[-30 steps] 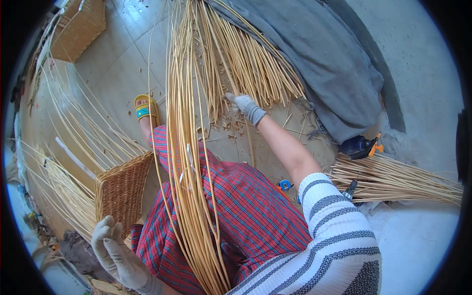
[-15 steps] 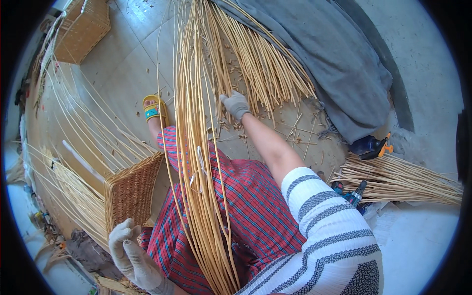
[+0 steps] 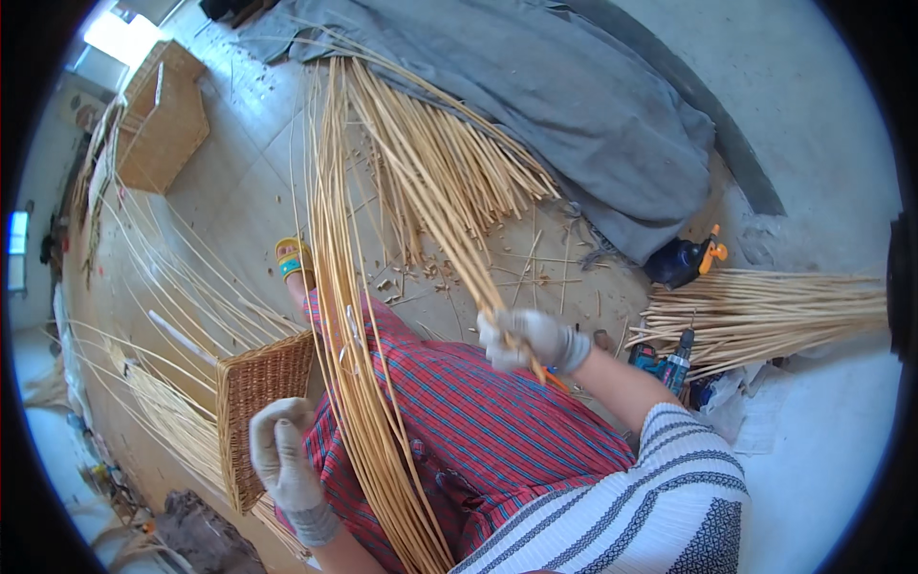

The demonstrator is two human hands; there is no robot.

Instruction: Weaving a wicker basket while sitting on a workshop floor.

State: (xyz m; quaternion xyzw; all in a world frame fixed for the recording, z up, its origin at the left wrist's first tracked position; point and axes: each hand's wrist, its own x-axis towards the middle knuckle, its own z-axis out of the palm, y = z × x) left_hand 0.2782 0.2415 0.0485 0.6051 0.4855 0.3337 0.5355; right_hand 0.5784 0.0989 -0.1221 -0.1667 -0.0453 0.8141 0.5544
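My right hand, in a white work glove, is closed round a small bunch of wicker rods. The rods slant from the hand away toward the pile of cut rods lying on the floor. A long bundle of rods with a pale tie round it lies across my lap, between my hands. My left hand, also gloved, is raised beside the lap with its fingers bent and apart, nothing visible in it. Close to it stands a half-woven wicker basket with long loose stakes.
A grey cloth covers part of the rod pile. To the right are a dark spray bottle with an orange nozzle, a cordless drill and another rod bundle. A woven box stands far left; offcuts litter the floor.
My right hand has come back from the floor pile toward my lap, drawing rods with it. The left hand has shifted slightly right and up. The whole view has tilted.
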